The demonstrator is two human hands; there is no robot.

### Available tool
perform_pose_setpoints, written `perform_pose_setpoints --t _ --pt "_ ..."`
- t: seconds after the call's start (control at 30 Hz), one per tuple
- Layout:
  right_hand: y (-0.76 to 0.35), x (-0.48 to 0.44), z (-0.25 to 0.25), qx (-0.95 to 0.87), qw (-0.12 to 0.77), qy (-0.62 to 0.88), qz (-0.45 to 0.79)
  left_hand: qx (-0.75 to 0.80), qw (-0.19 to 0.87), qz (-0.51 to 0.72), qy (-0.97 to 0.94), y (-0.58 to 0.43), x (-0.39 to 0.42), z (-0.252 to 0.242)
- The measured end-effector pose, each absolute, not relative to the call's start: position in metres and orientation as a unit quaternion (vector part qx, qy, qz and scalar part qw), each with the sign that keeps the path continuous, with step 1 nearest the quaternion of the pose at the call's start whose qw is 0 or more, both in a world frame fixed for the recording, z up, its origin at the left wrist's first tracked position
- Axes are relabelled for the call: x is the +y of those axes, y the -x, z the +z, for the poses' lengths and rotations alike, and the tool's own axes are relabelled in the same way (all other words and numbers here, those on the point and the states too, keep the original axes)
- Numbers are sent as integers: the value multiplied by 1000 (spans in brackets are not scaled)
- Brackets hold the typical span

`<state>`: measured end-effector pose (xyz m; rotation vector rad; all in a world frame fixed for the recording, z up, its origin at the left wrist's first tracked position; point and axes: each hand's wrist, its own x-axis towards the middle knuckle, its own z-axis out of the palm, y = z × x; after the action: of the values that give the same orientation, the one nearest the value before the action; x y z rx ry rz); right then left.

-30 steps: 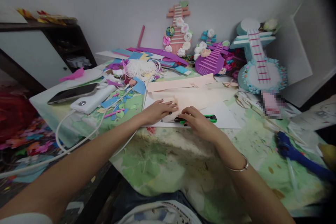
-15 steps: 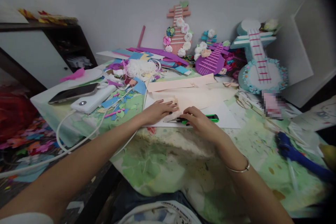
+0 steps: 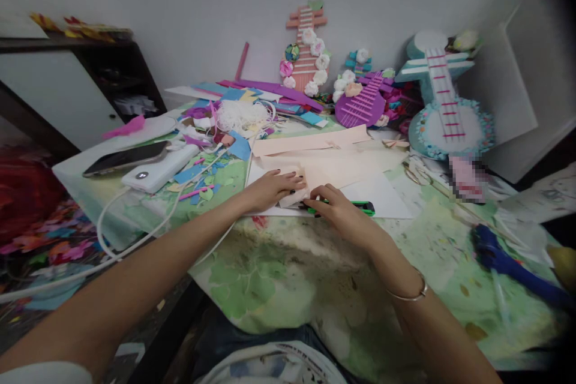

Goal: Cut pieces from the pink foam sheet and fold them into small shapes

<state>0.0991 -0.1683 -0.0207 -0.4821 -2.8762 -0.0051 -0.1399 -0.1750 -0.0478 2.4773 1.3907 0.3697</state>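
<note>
My left hand (image 3: 275, 187) lies flat, fingers stretched out, over a small peach paper piece (image 3: 293, 198) on a white sheet (image 3: 382, 198). Close to its fingertips, my right hand (image 3: 330, 207) has its fingers closed around a green and black utility knife (image 3: 362, 208). The knife lies low and nearly level, its front end pointing left at the small paper piece; my fingers hide its middle. Behind both hands spreads a larger peach paper sheet (image 3: 351, 165), with a long peach strip (image 3: 310, 143) at its far edge.
A phone (image 3: 128, 159), a white power bank (image 3: 157, 171) with a cable, and paper scraps crowd the left. Scissors (image 3: 418, 174) and a blue glue gun (image 3: 495, 252) lie at right. Decorated paper instruments (image 3: 306, 60) stand against the wall.
My right hand and the utility knife have shifted very slightly, the fingertips a little left and nearer to me. My left hand stays pressed in place.
</note>
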Motion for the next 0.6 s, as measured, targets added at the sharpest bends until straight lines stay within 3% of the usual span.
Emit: perform_pose_setpoints --t 0.37,0.6 --pt "-106 -167 -20 -978 132 158 36 484 135 126 -855 140 -174 -49" --pt "-119 -168 -21 -964 121 232 56 486 138 132 -853 140 -175 -48"
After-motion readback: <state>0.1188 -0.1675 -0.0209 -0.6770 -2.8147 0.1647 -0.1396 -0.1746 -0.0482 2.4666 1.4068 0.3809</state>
